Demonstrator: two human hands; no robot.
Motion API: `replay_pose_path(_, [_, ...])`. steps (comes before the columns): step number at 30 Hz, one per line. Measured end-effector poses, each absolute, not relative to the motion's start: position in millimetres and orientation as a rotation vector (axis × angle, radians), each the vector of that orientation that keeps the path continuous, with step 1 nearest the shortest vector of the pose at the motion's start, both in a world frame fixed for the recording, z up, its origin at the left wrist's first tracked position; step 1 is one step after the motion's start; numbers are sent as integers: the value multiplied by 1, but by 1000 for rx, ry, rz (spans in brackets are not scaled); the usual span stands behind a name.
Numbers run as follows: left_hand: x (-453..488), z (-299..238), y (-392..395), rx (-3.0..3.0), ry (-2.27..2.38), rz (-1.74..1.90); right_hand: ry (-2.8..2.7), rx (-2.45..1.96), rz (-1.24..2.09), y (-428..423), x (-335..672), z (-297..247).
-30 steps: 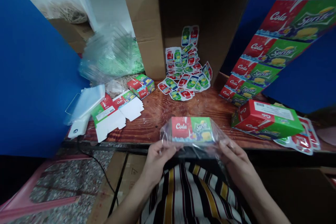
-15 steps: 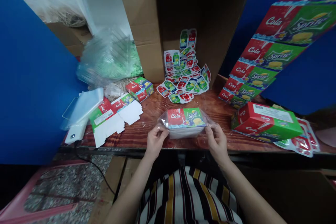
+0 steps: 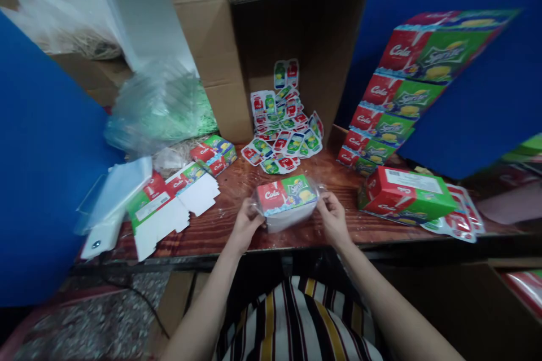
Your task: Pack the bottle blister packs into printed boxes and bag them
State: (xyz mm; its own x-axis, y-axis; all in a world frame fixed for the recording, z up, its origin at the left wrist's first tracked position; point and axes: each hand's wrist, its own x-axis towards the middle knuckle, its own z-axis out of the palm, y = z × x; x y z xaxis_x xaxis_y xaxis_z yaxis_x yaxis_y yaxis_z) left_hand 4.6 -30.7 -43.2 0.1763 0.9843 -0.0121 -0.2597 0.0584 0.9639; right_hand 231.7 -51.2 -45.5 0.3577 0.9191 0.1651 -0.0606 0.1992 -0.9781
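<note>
A small Cola and Sprite box, red and green with a white front side, sits in clear plastic film near the table's front edge. My left hand pinches the film at the box's left end. At the right end, my right hand has its fingers closed on the gathered film. The film is thin, and its full outline is hard to make out.
Behind stands an open cardboard carton with a heap of jar-shaped stickers. Stacked boxes and a lying box are at right. Flattened cartons and a white device lie left.
The view has turned, so the surroundings shift left. The box now sits slightly angled, its right end farther back, and both hands still hold the film at its ends.
</note>
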Motion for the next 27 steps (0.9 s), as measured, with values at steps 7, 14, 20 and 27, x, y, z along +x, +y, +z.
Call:
replay_pose_path(7, [6,-32,-39,1099,875,968,-890,-1023,1029,-59,239,-33])
replay_pose_path(14, [10,-34,-90,1155,1051,1002,-819,-1102,1270,-97,262,-25])
replay_pose_path(20, [28,-52,-144,918,1004,1036,-743,-1136,1391,-132,275,-28])
replay_pose_path(27, [29,-48,-147,469,936,861,-713,-1285,1479,-137,265,-22])
